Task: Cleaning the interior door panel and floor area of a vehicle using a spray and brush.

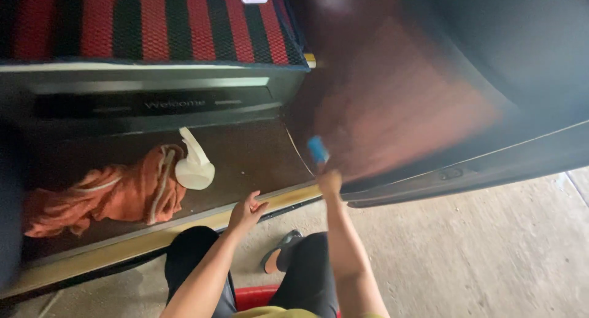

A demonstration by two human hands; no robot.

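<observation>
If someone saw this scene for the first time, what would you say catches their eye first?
Most striking is the crumpled orange cloth on the dark step floor at left, with a white spray bottle lying against it. Behind them, a red-and-black striped mat fills the top left. In the middle, the right hand holds a small blue thing at the blurred door panel, while the left hand rests on the sill edge.

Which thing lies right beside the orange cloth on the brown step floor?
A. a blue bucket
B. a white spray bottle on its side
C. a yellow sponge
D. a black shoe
B: a white spray bottle lies tipped over against the right end of the crumpled orange cloth on the brown step floor.
</observation>
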